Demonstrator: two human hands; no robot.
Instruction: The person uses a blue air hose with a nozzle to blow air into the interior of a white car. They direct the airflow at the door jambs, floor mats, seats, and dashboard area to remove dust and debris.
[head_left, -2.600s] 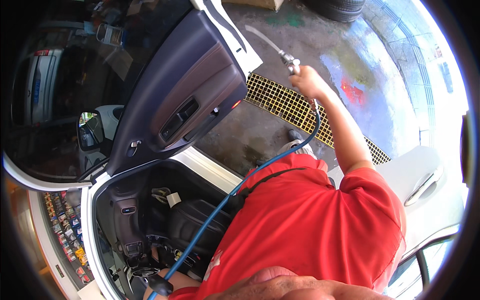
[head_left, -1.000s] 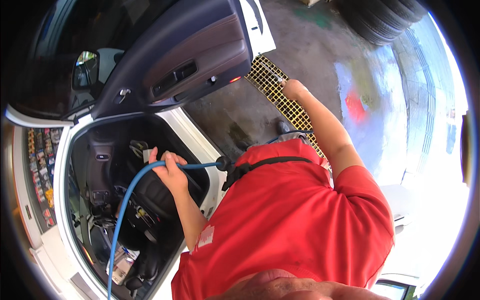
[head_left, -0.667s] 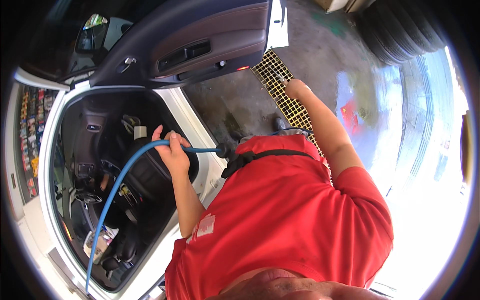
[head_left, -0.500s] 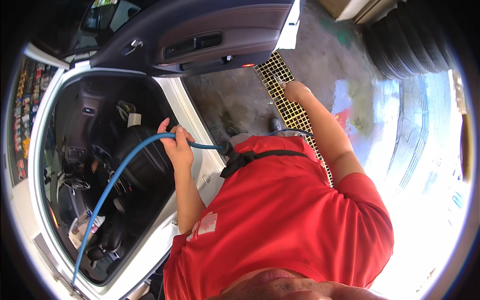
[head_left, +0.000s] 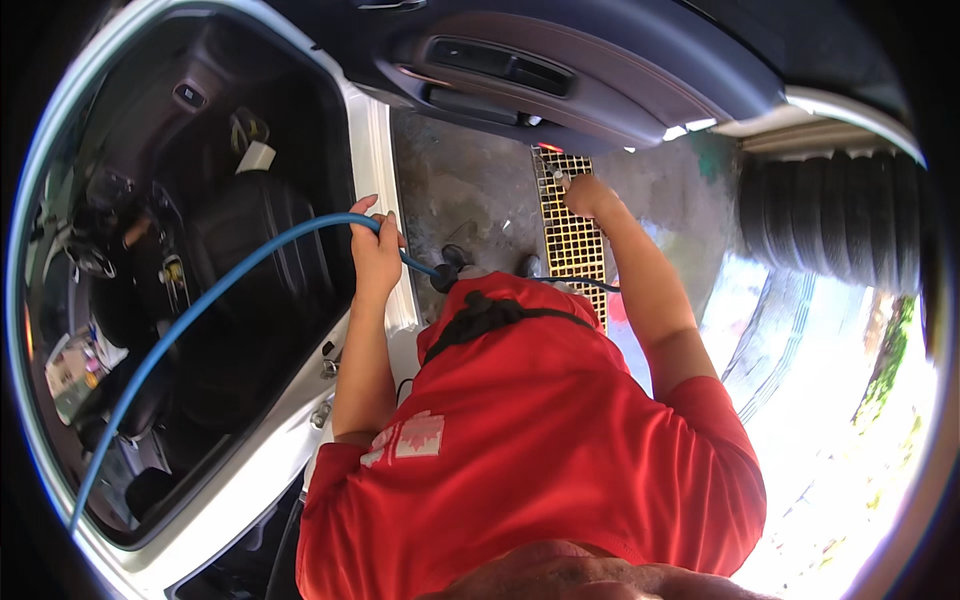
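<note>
A blue hose [head_left: 220, 283] arcs out of the lower left, across the car's door opening, to my left hand [head_left: 376, 262], which is closed around it. Beyond that hand the hose runs down towards my waist, where a dark round piece [head_left: 444, 278] sits on or beside it. A stretch of hose shows again on the right side of my body. My right arm reaches forward over the floor. In my closed right hand [head_left: 590, 196] is a small tool with a thin metal tip [head_left: 558, 174]; the fingers hide most of it.
On the left is a white car's doorway [head_left: 372, 150] with a black seat [head_left: 255, 225] inside. Its open door [head_left: 620, 75] spans the top. A yellow floor grate [head_left: 572, 235] runs below the door. Several stacked tyres [head_left: 830, 220] stand at the right.
The view has shifted, so the door reaches further right and the tyres sit lower. My left hand still grips the hose, and my right hand still holds the tool out in front.
</note>
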